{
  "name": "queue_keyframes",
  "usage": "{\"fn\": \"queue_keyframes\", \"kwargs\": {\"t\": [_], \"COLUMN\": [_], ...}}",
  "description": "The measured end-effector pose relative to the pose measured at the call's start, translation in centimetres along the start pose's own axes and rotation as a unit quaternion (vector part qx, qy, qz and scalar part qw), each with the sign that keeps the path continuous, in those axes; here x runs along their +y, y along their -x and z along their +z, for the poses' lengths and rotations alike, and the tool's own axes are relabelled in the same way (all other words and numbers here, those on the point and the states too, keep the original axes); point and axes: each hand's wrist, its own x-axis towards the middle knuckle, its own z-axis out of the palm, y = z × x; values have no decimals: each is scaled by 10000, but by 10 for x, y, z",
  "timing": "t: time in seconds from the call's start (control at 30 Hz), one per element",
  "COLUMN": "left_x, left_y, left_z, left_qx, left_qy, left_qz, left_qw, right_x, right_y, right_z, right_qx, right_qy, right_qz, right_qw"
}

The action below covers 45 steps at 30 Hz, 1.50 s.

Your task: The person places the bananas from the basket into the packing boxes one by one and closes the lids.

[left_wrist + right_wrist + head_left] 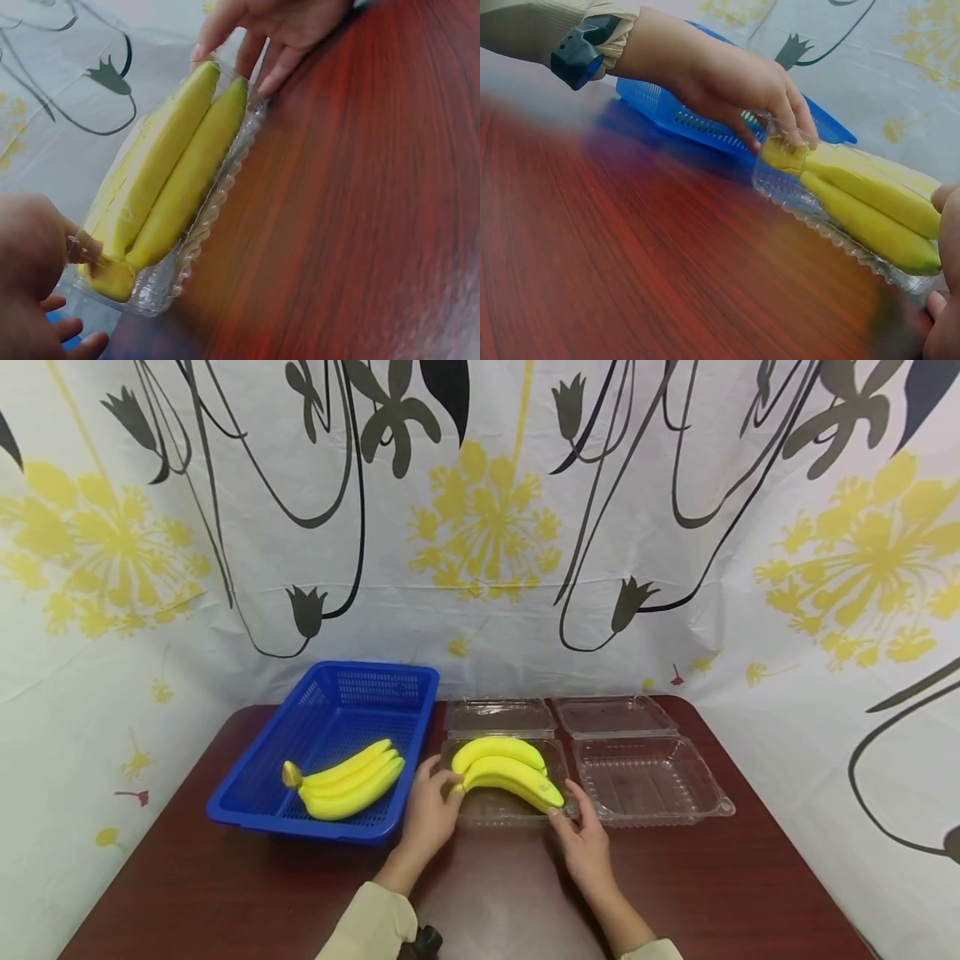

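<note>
A bunch of yellow bananas (506, 772) with greenish tips lies in the left clear plastic clamshell container (487, 814), its lid folded back. My left hand (431, 806) is at the left end, pinching the stem end between thumb and finger; its other fingers hang outside the container wall in the left wrist view. My right hand (585, 843) is at the opposite end, thumb touching the banana tips and fingers extended along the container's outer side. Another bunch of bananas (348, 785) lies in the blue plastic basket (225, 797) on the left.
A second clear clamshell container (652, 777) stands open on the right, its lid laid back toward the wall. Everything stands on a dark red wooden table (495, 902). A patterned white cloth (480, 635) hangs behind the table and along its sides.
</note>
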Motion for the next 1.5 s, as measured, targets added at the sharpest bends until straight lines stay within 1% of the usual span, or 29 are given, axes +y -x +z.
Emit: {"fn": "queue_keyframes", "kwargs": {"t": [0.1,0.13,0.2,0.27,0.3,0.37,0.43,0.57,0.7,0.8,0.9,0.97,1.13,1.17,1.23,1.33,1.43,1.5], "left_x": [-3,-5,-8,-12,-14,-19,-22,-30,-35,-40,-44,-45,-44,-44,-44,-45,-46,-46], "left_y": [0,0,1,3,3,5,6,7,6,5,6,7,9,9,9,10,10,11], "left_z": [1,1,2,1,1,0,-2,-6,-6,-6,-4,-4,-2,-2,-1,0,-1,-1], "left_qx": [10,-13,-149,-319,-406,-585,-761,-1025,-1130,-1110,-1087,-1113,-1081,-1053,-1030,-990,-950,-935], "left_qy": [646,854,1291,1834,2103,2574,2981,3380,3503,3607,3739,3808,3878,3873,3916,3936,3915,3887], "left_qz": [-200,-275,-580,-921,-1091,-1293,-1282,-1025,-728,-496,-276,-247,-215,-173,-126,-60,-33,-42], "left_qw": [9977,9960,9898,9782,9707,9558,9428,9299,9269,9247,9207,9176,9152,9157,9143,9139,9152,9166], "right_x": [-2,-1,-1,0,0,0,-1,-3,-9,-16,-25,-31,-43,-45,-48,-51,-55,-58], "right_y": [1,2,2,1,1,1,1,-1,-5,-9,-13,-15,-24,-26,-31,-41,-53,-62], "right_z": [1,1,3,3,4,3,2,2,-1,-2,-2,-2,-4,-5,-7,-11,-12,-11], "right_qx": [-36,-43,-57,-71,-73,-35,6,-9,-128,-250,-416,-553,-833,-874,-996,-1224,-1428,-1494], "right_qy": [-62,-72,-67,-19,17,101,179,151,-115,-422,-618,-674,-762,-723,-619,-312,-59,49], "right_qz": [-20,-44,-95,-138,-142,-99,-29,89,141,221,403,554,809,842,881,909,943,954], "right_qw": [10000,10000,9999,9999,9999,9999,9998,9998,9998,9986,9964,9946,9903,9900,9892,9878,9852,9841]}}
